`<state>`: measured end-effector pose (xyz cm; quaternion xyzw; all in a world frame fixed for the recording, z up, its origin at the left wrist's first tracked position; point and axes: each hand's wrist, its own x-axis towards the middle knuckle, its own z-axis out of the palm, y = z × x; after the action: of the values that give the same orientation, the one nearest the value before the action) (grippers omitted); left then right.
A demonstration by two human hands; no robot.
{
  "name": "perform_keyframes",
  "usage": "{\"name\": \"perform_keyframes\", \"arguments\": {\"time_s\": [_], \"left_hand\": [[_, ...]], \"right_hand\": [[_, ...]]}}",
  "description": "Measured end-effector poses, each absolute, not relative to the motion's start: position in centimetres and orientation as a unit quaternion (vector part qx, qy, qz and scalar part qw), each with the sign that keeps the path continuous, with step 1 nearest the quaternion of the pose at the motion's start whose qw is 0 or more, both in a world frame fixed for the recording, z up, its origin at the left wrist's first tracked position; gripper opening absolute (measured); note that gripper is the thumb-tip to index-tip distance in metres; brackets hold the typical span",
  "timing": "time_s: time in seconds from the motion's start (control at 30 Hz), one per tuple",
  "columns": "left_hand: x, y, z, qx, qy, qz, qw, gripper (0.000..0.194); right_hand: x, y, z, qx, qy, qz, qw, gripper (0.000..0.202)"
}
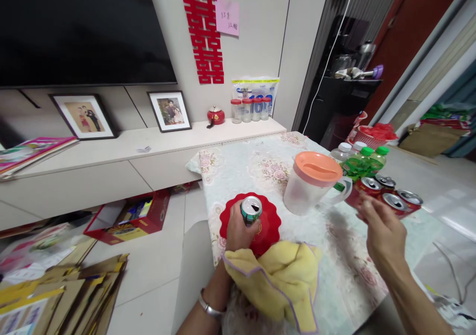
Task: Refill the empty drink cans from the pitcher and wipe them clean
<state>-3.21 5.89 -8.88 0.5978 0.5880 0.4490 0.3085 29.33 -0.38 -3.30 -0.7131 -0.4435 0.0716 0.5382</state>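
My left hand is wrapped round an opened drink can with a silver top and a green rim. That can stands upright over the red scalloped plate; whether its base touches is hidden. Close by my left wrist lies a crumpled yellow cloth with a purple edge. My right hand hovers above the table's right side, fingers curled and fingertips drawn together, beside several opened red cans. Anything between those fingertips is too small or hidden to make out.
A clear pitcher with an orange lid stands between my hands, its handle towards the right. Several green-capped bottles stand behind the red cans. Lidded jars line the cabinet behind. A red box and flattened cardboard lie on the floor.
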Motion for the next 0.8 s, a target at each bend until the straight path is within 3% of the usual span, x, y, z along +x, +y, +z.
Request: {"name": "perform_keyframes", "arguments": {"time_s": [0.07, 0.17, 0.33, 0.47, 0.57, 0.8], "left_hand": [[-3.5, 5.9, -8.7, 0.593, 0.578, 0.446, 0.339, 0.070], [-3.7, 5.9, -8.2, 0.587, 0.575, 0.432, 0.371, 0.088], [-3.3, 5.9, -7.5, 0.586, 0.580, 0.456, 0.336, 0.078], [-3.2, 6.2, -7.0, 0.578, 0.561, 0.459, 0.375, 0.058], [-3.4, 6.1, -6.5, 0.570, 0.553, 0.469, 0.387, 0.056], [-3.8, 4.9, -6.6, 0.556, 0.561, 0.467, 0.397, 0.058]], "right_hand": [[27.6, -2.5, -4.3, -0.730, -0.440, 0.141, 0.504, 0.051], [24.4, -5.1, -5.4, -0.710, -0.557, 0.211, 0.376, 0.048], [20.5, -7.1, -6.8, -0.688, -0.637, 0.205, 0.280, 0.043], [19.8, -7.1, -7.3, -0.654, -0.647, 0.221, 0.324, 0.042], [19.5, -7.5, -6.5, -0.645, -0.602, 0.273, 0.383, 0.038], [19.4, -8.0, -3.7, -0.576, -0.228, 0.508, 0.598, 0.036]]}}
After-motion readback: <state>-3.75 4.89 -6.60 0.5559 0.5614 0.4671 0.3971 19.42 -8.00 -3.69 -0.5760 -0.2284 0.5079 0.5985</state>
